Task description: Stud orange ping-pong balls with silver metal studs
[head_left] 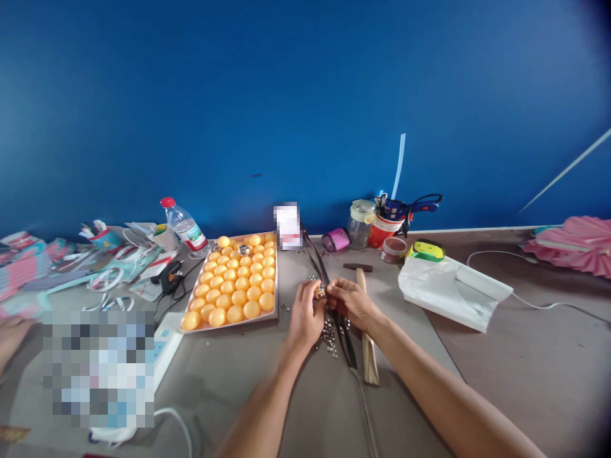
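My left hand [305, 316] is closed round a small orange ball [320, 291] that has shiny rhinestones on it. The fingertips of my right hand [351, 301] are pinched together at the ball's right side; any small piece between them is too small to make out. Loose rhinestones [328, 338] are scattered on the table just below my hands. A dark strap [347, 346] runs beneath them. To the left stands a shallow box [276, 304] filled with several rows of orange balls [235, 313]; one silvery, stone-covered ball [245, 250] lies among them.
A hammer [369, 356] lies right of the strap. Behind are a glass jar [361, 229], a red cup of tools [382, 230] and a purple roll [336, 240]. A white bag [449, 289] is at right. A bottle [184, 226], cables and another person's hand [13, 336] are at left.
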Demonstrator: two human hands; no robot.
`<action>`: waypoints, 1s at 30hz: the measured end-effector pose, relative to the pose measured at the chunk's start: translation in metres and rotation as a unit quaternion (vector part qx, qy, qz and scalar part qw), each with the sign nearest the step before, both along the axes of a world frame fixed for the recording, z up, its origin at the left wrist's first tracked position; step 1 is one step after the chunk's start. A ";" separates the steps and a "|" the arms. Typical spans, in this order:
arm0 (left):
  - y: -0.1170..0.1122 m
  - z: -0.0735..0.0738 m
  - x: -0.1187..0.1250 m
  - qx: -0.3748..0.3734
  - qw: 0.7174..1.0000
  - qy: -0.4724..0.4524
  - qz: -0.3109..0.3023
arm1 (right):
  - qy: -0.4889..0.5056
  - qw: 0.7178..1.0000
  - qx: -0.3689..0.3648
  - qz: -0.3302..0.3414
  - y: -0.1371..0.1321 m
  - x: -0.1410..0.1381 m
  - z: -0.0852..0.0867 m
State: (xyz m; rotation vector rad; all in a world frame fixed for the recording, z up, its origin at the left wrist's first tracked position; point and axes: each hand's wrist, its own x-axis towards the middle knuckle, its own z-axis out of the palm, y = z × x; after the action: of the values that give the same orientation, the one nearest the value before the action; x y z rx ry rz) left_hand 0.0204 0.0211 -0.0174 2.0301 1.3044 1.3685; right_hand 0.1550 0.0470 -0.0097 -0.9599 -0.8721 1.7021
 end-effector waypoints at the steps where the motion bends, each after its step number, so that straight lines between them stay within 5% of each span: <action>1: 0.000 0.001 -0.001 0.000 1.000 -0.003 0.005 | -0.018 0.999 0.032 -0.021 0.001 0.001 0.000; 3: 0.002 0.002 -0.003 0.001 1.000 -0.013 0.024 | -0.111 0.986 0.111 -0.062 0.003 0.003 0.001; 6: 0.005 0.000 -0.006 -0.013 0.997 -0.033 0.071 | -0.301 0.922 0.230 -0.080 0.004 0.007 0.000; 14: 0.010 -0.006 -0.006 -0.044 0.988 -0.088 0.123 | -0.593 0.689 0.408 0.083 -0.012 0.002 0.005; 17: 0.010 -0.006 -0.005 -0.047 0.987 -0.095 0.117 | -0.630 0.650 0.408 0.120 -0.014 -0.001 0.006; 24: 0.008 -0.002 -0.005 -0.034 0.989 -0.061 0.127 | -0.623 0.672 0.390 0.093 -0.012 -0.003 0.003; 27: 0.007 -0.002 -0.005 -0.021 0.990 -0.049 0.127 | -0.564 0.732 0.381 0.031 -0.009 -0.001 0.002; 30: 0.007 -0.002 -0.005 -0.018 0.991 -0.048 0.123 | -0.439 0.831 0.339 -0.046 -0.004 0.002 0.000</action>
State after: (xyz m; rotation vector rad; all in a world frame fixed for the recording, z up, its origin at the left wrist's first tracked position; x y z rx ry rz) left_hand 0.0151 0.0283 -0.0195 1.8028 1.5644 1.5148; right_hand 0.1573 0.0426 -0.0093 -1.2284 -1.8314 0.6645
